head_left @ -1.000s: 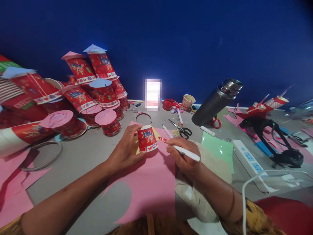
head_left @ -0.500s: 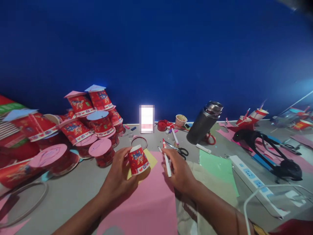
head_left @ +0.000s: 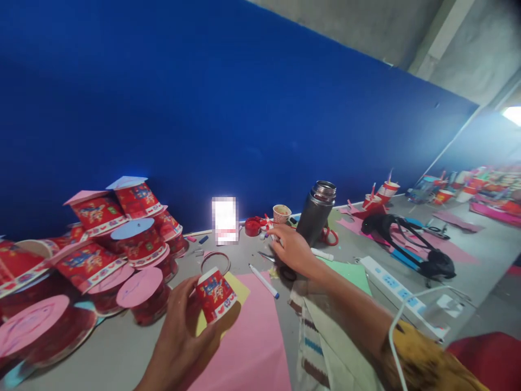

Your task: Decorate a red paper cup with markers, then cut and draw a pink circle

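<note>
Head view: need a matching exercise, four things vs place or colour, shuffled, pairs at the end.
Things
1. Printed cup
2. Flask
3. Marker with a blue end
4. Power strip

Places and colours
A. Dark, near the blue wall
B. White, to the right of the green sheet
C. Red, held in the left hand
D. White, lying across the edge of the pink sheet

Pairs: 1-C, 2-A, 3-D, 4-B
</note>
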Demonstrator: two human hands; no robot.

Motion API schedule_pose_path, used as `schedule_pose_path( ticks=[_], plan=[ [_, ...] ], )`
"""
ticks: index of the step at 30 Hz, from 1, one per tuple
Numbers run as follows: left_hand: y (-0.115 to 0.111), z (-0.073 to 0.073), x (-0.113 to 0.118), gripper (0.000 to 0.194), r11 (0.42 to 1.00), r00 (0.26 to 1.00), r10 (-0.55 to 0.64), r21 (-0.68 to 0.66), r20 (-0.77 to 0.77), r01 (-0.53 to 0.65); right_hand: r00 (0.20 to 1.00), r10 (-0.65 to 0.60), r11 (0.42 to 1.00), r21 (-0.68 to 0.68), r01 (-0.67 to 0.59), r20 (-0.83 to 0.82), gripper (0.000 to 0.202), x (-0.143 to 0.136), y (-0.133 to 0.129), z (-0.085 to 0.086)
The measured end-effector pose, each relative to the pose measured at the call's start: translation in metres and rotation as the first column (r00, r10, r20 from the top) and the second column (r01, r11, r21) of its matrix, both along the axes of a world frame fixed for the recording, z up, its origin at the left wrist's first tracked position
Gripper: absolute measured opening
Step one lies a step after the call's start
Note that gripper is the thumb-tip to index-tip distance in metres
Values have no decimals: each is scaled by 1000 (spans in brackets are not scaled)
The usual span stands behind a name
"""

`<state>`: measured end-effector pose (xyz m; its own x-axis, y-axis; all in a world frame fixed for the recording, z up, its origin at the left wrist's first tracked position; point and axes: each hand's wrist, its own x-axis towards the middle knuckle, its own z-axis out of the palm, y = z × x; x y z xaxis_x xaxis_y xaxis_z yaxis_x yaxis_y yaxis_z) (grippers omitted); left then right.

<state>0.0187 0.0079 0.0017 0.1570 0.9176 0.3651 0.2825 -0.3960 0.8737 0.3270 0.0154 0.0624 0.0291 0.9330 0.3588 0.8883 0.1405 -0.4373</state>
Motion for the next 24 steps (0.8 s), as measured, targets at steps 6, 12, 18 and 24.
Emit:
schedule_pose_path(
  ticks=[6, 12, 18, 24],
  plan=[
    [-6, 4, 8, 71, 998, 995, 46, -49, 88, -42, 986, -157, 986, -50, 160, 62, 41, 9, 49, -18],
    [-18, 15, 18, 76, 967, 988, 33, -254, 148, 6, 989, -138, 988, -57, 141, 47, 45, 9, 53, -45],
    [-20, 24, 20, 74, 957, 990, 11, -288, 144, 31, 992, -113, 992, -51, 115, 48, 39, 15, 57, -55],
    [-20, 24, 23, 70, 957, 990, 11, -290, 143, 31, 994, -72, 997, -26, 74, 84, 34, 13, 61, -59]
  ],
)
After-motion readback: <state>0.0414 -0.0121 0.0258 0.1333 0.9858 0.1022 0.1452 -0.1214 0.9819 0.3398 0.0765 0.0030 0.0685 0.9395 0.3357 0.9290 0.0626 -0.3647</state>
